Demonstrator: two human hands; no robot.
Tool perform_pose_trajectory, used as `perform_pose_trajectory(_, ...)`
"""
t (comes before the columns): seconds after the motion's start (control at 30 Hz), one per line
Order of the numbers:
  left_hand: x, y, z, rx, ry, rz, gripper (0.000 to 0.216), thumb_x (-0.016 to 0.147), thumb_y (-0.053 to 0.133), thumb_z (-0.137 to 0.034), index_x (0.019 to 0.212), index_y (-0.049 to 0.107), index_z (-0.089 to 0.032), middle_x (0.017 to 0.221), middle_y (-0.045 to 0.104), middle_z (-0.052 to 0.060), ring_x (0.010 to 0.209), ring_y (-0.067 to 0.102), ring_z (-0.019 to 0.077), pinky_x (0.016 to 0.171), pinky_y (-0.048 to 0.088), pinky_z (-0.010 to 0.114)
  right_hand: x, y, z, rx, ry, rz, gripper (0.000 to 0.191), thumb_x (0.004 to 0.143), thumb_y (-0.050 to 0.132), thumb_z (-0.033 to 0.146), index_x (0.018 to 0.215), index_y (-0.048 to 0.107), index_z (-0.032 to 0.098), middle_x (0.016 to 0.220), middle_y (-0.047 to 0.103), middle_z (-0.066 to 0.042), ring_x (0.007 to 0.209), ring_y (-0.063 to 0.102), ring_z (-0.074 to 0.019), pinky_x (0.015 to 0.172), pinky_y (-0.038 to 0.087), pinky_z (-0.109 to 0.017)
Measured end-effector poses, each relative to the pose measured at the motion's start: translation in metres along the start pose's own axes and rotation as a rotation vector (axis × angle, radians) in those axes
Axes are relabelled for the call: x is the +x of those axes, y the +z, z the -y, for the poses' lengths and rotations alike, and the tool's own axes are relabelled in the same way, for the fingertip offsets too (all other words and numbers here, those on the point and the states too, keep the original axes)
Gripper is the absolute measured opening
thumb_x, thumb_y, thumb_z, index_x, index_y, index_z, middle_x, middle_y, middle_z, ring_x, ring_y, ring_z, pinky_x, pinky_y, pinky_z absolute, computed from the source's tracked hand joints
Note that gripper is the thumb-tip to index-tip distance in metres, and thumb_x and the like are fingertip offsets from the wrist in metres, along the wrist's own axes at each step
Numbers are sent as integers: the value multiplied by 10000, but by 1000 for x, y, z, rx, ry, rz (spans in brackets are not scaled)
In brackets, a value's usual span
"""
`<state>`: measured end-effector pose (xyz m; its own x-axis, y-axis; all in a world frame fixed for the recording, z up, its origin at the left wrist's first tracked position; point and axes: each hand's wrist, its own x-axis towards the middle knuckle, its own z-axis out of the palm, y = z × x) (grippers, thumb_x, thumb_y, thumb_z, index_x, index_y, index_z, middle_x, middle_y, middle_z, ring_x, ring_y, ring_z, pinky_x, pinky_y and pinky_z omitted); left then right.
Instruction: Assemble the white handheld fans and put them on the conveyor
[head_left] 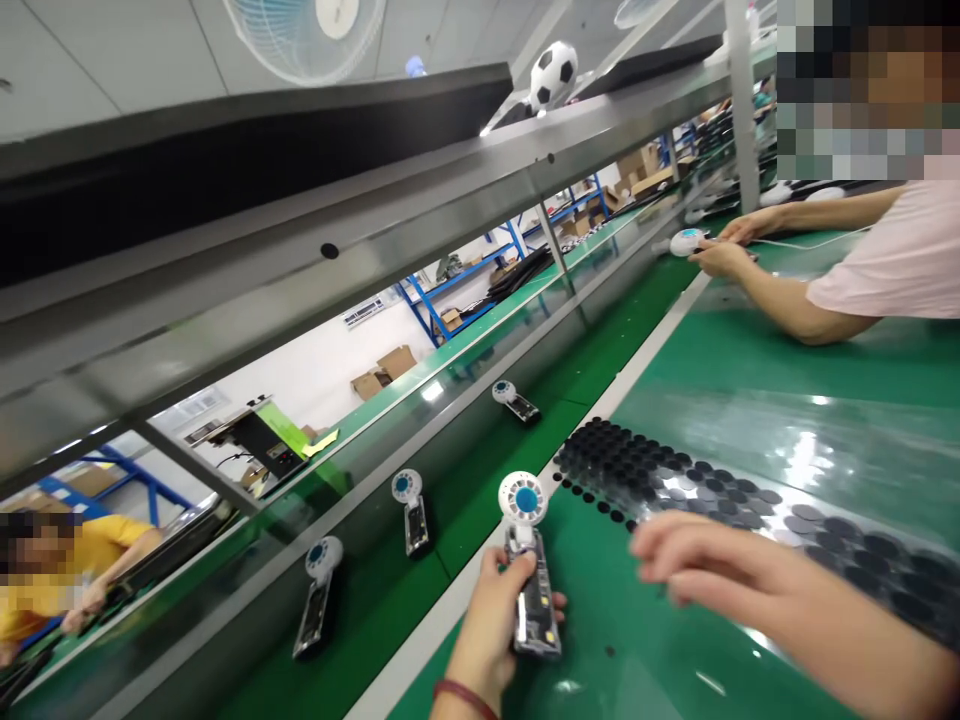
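My left hand [487, 620] is closed round the body of a handheld device with a round white head [523, 498] and a blue centre. Its long dark body [535, 615] is open at the front and shows small parts inside; my thumb lies on its upper end. My right hand [712, 570], blurred, hangs over the green worktop to the right, fingers loosely bent and apart from the thumb, with nothing visible in them. Close beyond it lies a clear sheet with rows of black round discs [637, 455].
Similar devices lie on the green conveyor belt [480, 540]: one device [318, 590], another [411, 512], a third [516, 400] farther off. A metal frame [330, 250] crosses above. At right, a co-worker's hands [731, 245] hold a similar device. Another person [82, 570] is at far left.
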<state>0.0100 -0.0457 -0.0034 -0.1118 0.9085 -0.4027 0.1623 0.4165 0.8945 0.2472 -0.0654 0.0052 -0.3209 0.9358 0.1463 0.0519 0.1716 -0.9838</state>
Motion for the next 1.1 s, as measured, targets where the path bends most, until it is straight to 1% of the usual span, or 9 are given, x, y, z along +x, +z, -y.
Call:
perform_pose_trajectory(0.1, -16, 26, 15, -235, 79, 69, 476, 725, 548, -472, 1031, 297, -207, 758, 601, 18, 627, 631, 181, 519, 463, 276, 41, 43, 18, 321, 32, 203, 193, 750, 615, 391, 729, 625, 200, 1164, 549, -48, 1059, 531, -241, 898, 428, -343)
perform_pose_trajectory(0.23, -21, 44, 37, -546, 79, 88, 925, 458, 795, -372, 1161, 228, -176, 867, 618, 75, 551, 614, 161, 439, 424, 237, 82, 76, -2, 434, 74, 192, 284, 751, 596, 464, 762, 551, 184, 1238, 473, -74, 1025, 560, -223, 878, 446, -343)
perform_pose_trajectory(0.33, -21, 45, 47, -627, 6, 94, 1067, 480, 799, -364, 1276, 102, -224, 765, 628, 33, 609, 628, 186, 450, 445, 241, 89, 78, -13, 367, 82, 175, 208, 763, 592, 389, 768, 567, 182, 1181, 499, -59, 1017, 542, -206, 874, 435, -323)
perform_pose_trajectory(0.47, -17, 43, 53, -618, 6, 126, 1211, 494, 786, -441, 1347, -52, -247, 697, 637, 27, 687, 652, 249, 481, 476, 280, 77, 64, -3, 189, 109, 233, 72, 771, 556, 213, 728, 609, 190, 1017, 543, -13, 954, 542, -185, 871, 415, -313)
perform_pose_trajectory(0.53, -14, 43, 57, -608, 38, 87, 1256, 471, 791, -461, 1361, -70, -253, 811, 658, 62, 705, 657, 249, 573, 507, 314, 70, 57, 3, 42, 149, 293, 115, 771, 532, 171, 692, 612, 199, 1087, 502, -9, 1008, 521, -187, 837, 438, -282)
perform_pose_trajectory(0.63, -9, 45, 62, -635, 79, 31, 1271, 437, 809, -425, 1380, -33, -294, 1165, 566, 111, 942, 612, 287, 798, 495, 371, 62, 55, 5, -125, 224, 298, 156, 779, 510, 160, 656, 598, 201, 1190, 437, -7, 1022, 517, -187, 803, 469, -266)
perform_pose_trajectory(0.7, -9, 46, 62, -632, 74, 18, 1255, 450, 804, -383, 1387, -25, -287, 1252, 512, 108, 1075, 539, 308, 891, 451, 375, 60, 58, 2, -186, 232, 264, 179, 776, 499, 134, 637, 592, 199, 1177, 452, -8, 994, 531, -181, 838, 462, -281)
perform_pose_trajectory(0.87, -15, 44, 53, -540, -1, -11, 1215, 482, 759, -262, 1388, -49, -215, 1225, 540, 124, 1105, 521, 302, 850, 469, 343, 60, 65, -6, -262, 164, 203, 206, 741, 484, 65, 619, 572, 205, 1078, 502, 6, 995, 523, -168, 895, 430, -277)
perform_pose_trajectory(1.1, -18, 43, 51, -457, -28, -74, 1153, 479, 747, -252, 1396, 51, -184, 1305, 475, 125, 1181, 456, 290, 894, 440, 296, 59, 67, 1, -294, 268, 243, 224, 750, 455, 22, 612, 527, 183, 1140, 445, 22, 874, 554, -130, 869, 430, -286)
